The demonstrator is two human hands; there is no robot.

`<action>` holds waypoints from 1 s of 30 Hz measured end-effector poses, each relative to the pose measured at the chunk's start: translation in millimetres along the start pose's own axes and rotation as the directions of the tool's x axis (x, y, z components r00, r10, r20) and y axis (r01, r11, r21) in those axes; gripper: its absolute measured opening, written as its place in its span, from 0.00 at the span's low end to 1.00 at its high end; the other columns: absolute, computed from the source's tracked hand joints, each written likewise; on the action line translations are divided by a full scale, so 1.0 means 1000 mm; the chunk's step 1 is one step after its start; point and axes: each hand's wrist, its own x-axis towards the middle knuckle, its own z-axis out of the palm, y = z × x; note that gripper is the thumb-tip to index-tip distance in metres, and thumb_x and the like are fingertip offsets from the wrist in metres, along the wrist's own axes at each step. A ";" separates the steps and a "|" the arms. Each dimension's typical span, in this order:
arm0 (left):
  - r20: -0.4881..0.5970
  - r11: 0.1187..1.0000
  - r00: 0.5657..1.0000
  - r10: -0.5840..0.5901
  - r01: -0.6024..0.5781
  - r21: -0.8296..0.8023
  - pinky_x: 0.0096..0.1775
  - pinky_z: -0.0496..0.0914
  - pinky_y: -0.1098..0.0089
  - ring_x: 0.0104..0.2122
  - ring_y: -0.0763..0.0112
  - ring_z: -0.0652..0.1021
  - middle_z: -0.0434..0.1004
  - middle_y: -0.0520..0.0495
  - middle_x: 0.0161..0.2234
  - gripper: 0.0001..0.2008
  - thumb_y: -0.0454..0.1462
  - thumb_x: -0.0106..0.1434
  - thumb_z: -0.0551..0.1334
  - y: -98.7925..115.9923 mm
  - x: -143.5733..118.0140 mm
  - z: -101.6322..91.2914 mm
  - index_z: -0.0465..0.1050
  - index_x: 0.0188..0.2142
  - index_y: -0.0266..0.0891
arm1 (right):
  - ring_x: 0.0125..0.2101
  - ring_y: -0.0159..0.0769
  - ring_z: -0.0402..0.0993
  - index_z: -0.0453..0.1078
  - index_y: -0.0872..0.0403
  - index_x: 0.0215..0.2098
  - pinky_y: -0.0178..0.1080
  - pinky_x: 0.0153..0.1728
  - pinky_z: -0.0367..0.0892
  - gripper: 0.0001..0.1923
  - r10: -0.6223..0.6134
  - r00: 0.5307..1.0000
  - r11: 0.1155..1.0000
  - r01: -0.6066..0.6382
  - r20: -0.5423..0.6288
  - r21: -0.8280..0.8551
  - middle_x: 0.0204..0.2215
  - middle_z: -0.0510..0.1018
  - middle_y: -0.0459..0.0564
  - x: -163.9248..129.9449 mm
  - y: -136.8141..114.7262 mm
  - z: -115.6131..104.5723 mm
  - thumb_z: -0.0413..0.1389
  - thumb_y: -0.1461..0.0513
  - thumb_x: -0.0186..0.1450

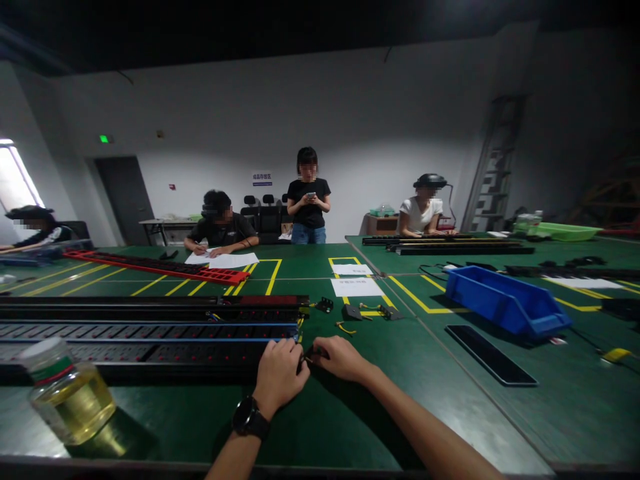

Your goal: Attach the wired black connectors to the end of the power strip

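Observation:
A long black power strip (150, 333) with blue and red wires lies across the green table (350, 413) in front of me. My left hand (280, 375), with a black watch on the wrist, rests with curled fingers at the strip's right end. Right beside it, my right hand (340, 358) pinches a small dark part (311, 352) at that same end. What the left fingers hold is hidden.
A jar of yellow liquid (70, 393) stands at the near left. A blue bin (505, 301), a flat black panel (490, 353), small brackets (353, 312) and paper sheets (356, 287) lie ahead and right. Several people work at the far tables beside a red strip (155, 265).

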 end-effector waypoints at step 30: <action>-0.029 0.999 1.000 0.009 -0.008 0.035 0.45 0.65 0.57 0.41 0.57 0.77 0.80 0.43 0.39 0.07 0.37 0.67 0.59 0.000 0.001 0.001 0.77 0.37 0.40 | 0.32 0.35 0.77 0.80 0.51 0.40 0.34 0.32 0.56 0.11 0.027 0.990 0.991 -0.044 -0.135 -0.123 0.31 0.83 0.48 0.001 0.018 -0.014 0.55 0.57 0.73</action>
